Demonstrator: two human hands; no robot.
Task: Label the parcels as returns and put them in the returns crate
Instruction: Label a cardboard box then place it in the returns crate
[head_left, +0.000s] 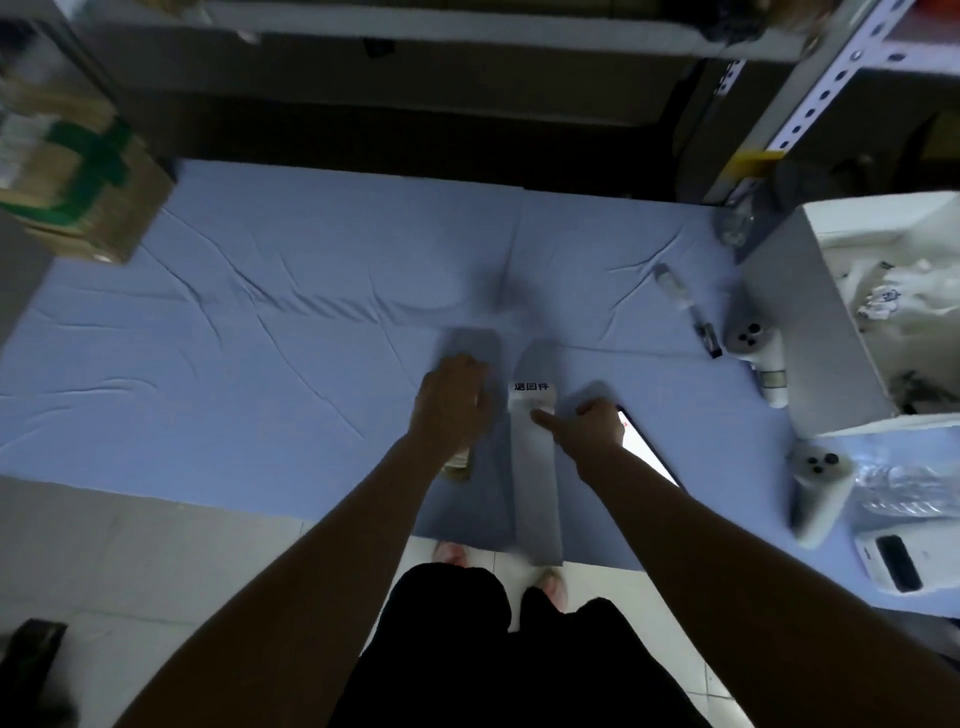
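Note:
A long white label strip printed with black characters at its far end lies on the blue cloth table, running toward its near edge. My right hand pinches the strip just below the print, thumb pointing left onto it. Left of the strip, my left hand is curled over a small tan parcel, of which only a corner shows under the wrist. A white crate stands at the right edge with white bagged parcels inside.
A lit phone lies under my right wrist. A marker, two white handheld devices, a clear bottle and a label printer crowd the right side. A green-taped cardboard box sits far left.

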